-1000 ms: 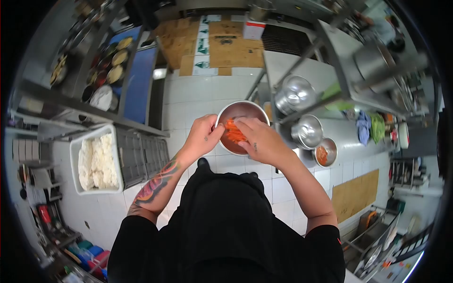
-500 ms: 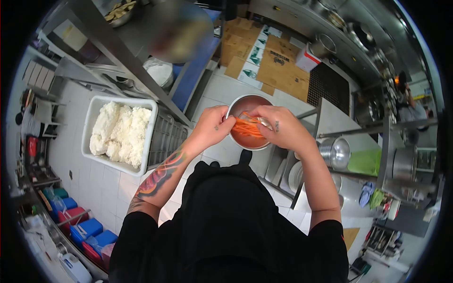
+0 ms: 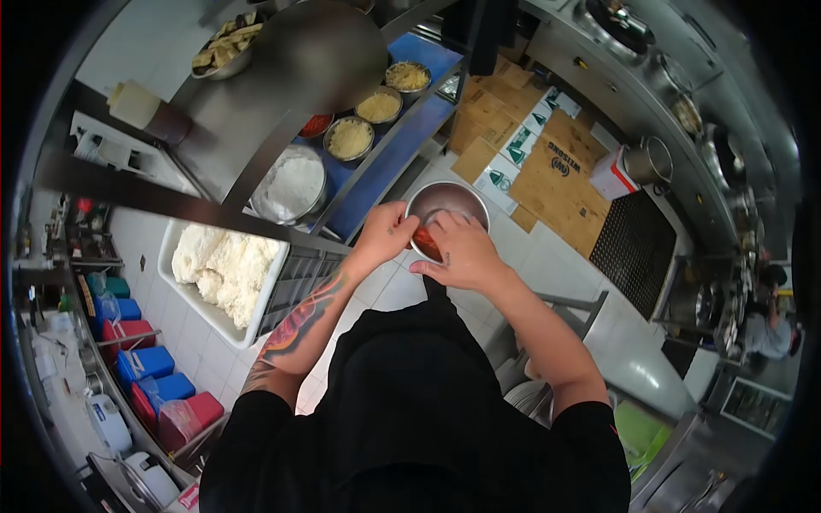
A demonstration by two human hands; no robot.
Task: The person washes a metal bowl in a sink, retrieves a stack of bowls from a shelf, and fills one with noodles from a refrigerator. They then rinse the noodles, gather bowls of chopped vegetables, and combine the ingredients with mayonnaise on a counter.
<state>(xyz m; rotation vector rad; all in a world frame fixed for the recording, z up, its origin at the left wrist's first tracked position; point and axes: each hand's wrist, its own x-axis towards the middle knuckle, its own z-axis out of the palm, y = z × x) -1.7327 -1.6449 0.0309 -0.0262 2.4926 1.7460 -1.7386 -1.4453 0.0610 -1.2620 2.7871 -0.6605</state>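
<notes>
A round metal bowl (image 3: 448, 185) is in front of me above the floor, with orange-red carrot strips (image 3: 425, 243) low in its left side. My left hand (image 3: 383, 235) grips the bowl's left rim, thumb towards the inside. Over the near side of the bowl lies my right hand (image 3: 460, 255); its fingers reach down inside beside the carrot strips and its thumb is spread away to the left. The fingertips are partly hidden in the bowl, and I see no strips lifted in that hand.
On the left a white tub (image 3: 224, 329) of white, crumbly food stands behind a metal rail. Bowls of shredded food (image 3: 351, 139) and a bowl of white powder (image 3: 291, 184) sit on the counter. Flattened cardboard (image 3: 556, 175) and a black mat (image 3: 634, 244) cover the floor ahead.
My right hand has gone from holding carrot strips above the bowl to reaching down inside it, fingers apart from the thumb. My view has turned left; my left hand still holds the rim.
</notes>
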